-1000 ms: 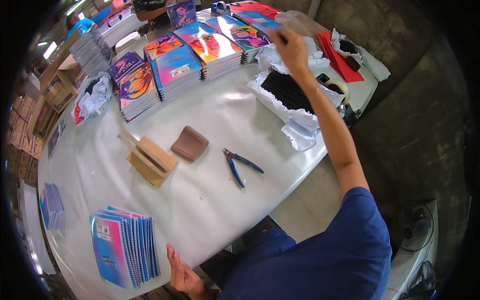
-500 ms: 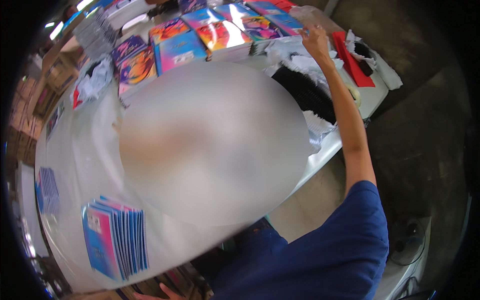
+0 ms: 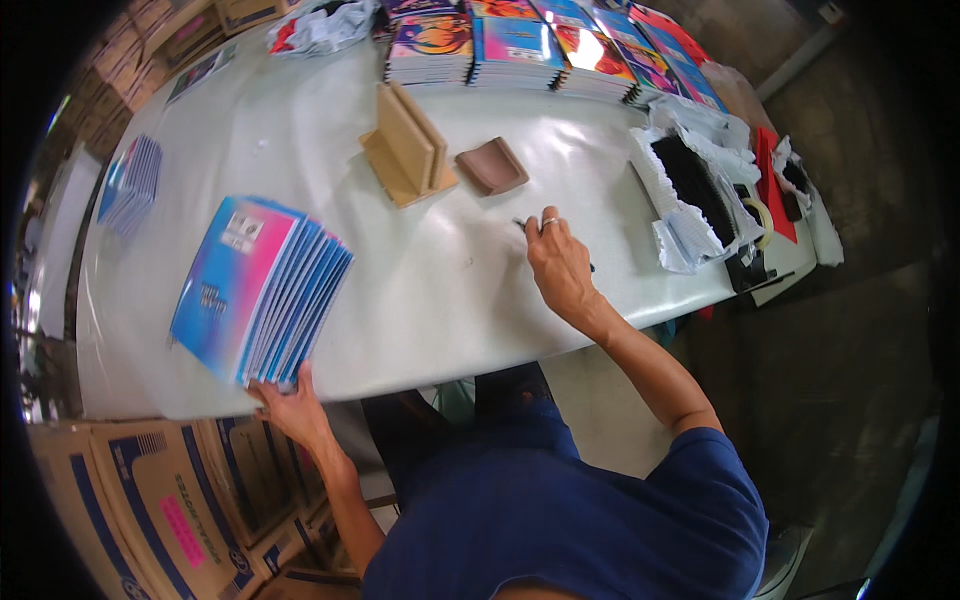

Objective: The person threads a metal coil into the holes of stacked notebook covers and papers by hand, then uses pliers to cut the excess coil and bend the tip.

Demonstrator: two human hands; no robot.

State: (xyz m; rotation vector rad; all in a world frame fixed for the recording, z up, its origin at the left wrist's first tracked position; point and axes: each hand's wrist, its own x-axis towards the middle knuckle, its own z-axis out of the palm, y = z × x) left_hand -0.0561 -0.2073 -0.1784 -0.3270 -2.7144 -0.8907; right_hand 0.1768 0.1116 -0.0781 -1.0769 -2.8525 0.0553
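A fanned row of blue-and-pink spiral notebooks leans near the table's front left edge. My left hand grips its near end, with thumb and fingers around the lower edge. Over the front middle of the table, my right hand is closed around a thin dark object. Its ends show on both sides of the hand, but its kind is not clear. Beyond that hand lie a curved brown block and an upright double-board wooden stand on a flat base.
Stacks of colourful notebooks line the far edge. At right are a torn white package with black coils inside, a tape roll and red sheets. A smaller notebook pile stands far left. Cartons sit below the table.
The view has shifted. My right hand has come back from the far right to the front middle, now holding the thin dark object. My left hand is now on the notebook row.
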